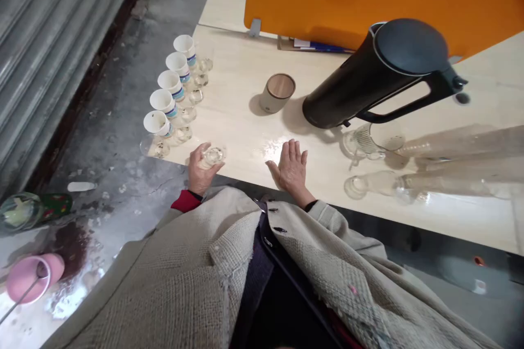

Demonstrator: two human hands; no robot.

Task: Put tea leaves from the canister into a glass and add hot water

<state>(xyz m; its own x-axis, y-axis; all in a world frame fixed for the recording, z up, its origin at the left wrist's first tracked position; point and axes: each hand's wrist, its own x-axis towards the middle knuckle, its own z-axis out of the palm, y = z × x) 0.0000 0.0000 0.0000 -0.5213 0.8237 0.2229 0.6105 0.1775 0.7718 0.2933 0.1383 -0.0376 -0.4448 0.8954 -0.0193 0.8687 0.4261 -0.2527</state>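
My left hand (200,172) is closed around the side of a small clear glass (214,155) at the table's front edge, thumb and fingers on either side of it. My right hand (291,168) lies flat on the table (237,125), palm down, with its fingers stretched out beside a shiny wet patch. To the left of my left hand, several white paper cups (162,101) with blue bands stand in a slanting row. Along their right side runs a row of small clear glasses (188,114). Beyond my right hand stands a small beige cup with a brown, wood-like top (278,92).
A tall black jug (360,76) stands at the back right. Near it are a ribbed glass (368,139) and tall transparent vessels (458,180). An orange panel (347,0) borders the table's far side. On the floor sit a pink bucket (28,281) and a green-patterned container (53,210).
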